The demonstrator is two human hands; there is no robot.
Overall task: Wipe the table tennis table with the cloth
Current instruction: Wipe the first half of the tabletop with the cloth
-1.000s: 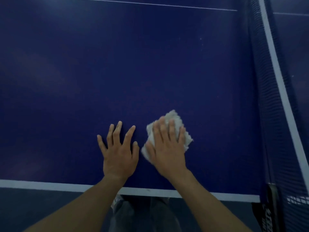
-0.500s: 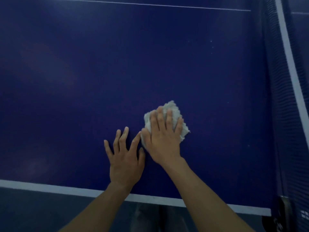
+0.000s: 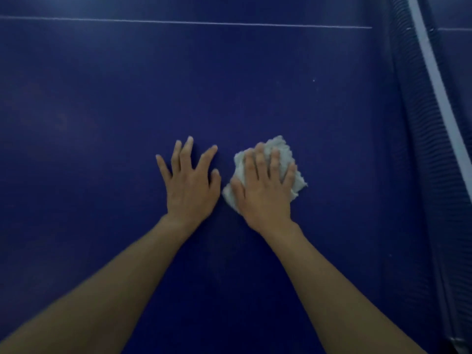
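Note:
A small, crumpled white cloth (image 3: 282, 149) lies on the dark blue table tennis table (image 3: 102, 98). My right hand (image 3: 265, 190) presses flat on the cloth with its fingers straight, covering most of it. My left hand (image 3: 190, 183) rests flat on the bare table just left of the cloth, fingers spread, with a narrow gap between its thumb and the cloth.
The net (image 3: 419, 149) with its white top band (image 3: 439, 93) runs along the right side. A thin white centre line (image 3: 178, 21) crosses the table far ahead. A tiny white speck (image 3: 314, 79) lies on the surface beyond the cloth.
Both hands have slid farther onto the table, away from the near white edge, which is now out of view. The cloth moved with my right hand, and the gap between the hands widened.

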